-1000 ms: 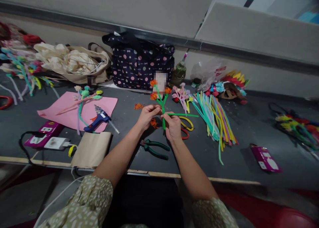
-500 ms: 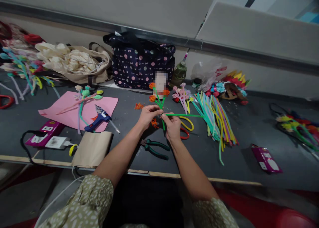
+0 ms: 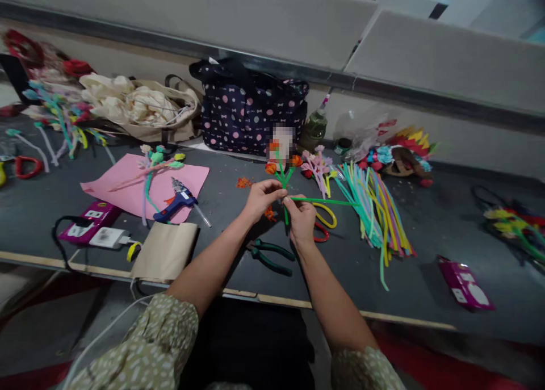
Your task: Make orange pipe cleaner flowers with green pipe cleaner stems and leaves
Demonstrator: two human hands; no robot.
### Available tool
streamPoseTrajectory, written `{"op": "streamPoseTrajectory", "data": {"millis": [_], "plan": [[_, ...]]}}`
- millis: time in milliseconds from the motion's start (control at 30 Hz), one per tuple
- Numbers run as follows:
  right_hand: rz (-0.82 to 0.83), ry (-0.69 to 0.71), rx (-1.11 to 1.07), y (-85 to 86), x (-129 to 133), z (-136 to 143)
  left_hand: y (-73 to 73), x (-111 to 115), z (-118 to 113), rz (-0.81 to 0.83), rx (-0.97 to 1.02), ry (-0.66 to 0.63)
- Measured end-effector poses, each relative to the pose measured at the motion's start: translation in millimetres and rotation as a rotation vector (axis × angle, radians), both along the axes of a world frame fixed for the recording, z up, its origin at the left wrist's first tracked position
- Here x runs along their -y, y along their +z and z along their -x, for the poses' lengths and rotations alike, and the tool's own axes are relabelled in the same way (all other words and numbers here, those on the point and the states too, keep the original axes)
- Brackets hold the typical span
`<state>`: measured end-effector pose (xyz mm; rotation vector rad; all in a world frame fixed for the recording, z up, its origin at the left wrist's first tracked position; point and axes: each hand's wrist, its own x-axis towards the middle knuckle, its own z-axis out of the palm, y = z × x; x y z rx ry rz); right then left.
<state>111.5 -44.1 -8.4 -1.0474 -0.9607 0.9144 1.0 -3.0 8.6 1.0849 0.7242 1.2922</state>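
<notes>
My left hand (image 3: 260, 200) is closed in a pinch around the green stems of a small pipe-cleaner flower bunch (image 3: 284, 177). Several orange blooms top the bunch, and its stem ends poke out below my fingers. My right hand (image 3: 303, 222) pinches a green pipe cleaner (image 3: 326, 201) where it meets the stems; its free length stretches out to the right. The fingertips of both hands almost touch and hide the joint. Under and beside my right hand lie scissors with yellow and red handles (image 3: 326, 214). Dark green pliers (image 3: 272, 256) rest on the table between my forearms.
A bundle of coloured pipe cleaners (image 3: 377, 208) lies to the right, near a purple box (image 3: 466, 285). Leftward are a blue glue gun (image 3: 176, 200), pink paper (image 3: 123, 177), a brown paper piece (image 3: 164, 251) and a power strip (image 3: 91, 222). A dotted navy bag (image 3: 251, 112) stands behind.
The whole scene has shifted slightly right in view as the camera turned. Both hands keep the same pinch on the stems and the green pipe cleaner, with little visible change.
</notes>
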Motion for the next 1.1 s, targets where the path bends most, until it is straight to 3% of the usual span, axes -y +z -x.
{"op": "streamPoseTrajectory", "data": {"millis": [267,467,667,933,1100], "plan": [[-0.081,0.016,0.186,10.3,3.5,-5.9,9.5,-1.3,-5.0,-0.1,-0.087,0.027],[-0.123,0.028,0.179,36.4,7.4,-8.2,16.7,1.6,-4.2,-0.192,-0.132,0.047],[-0.161,0.049,0.151,55.2,38.3,6.1,34.0,47.7,13.2,-0.22,-0.053,-0.032],[-0.146,0.047,0.113,46.5,104.1,49.1,37.2,111.7,58.3,-0.15,-0.083,-0.004],[-0.12,-0.015,0.053,44.9,128.5,70.2,35.1,134.1,86.8,-0.067,-0.081,-0.001]]}}
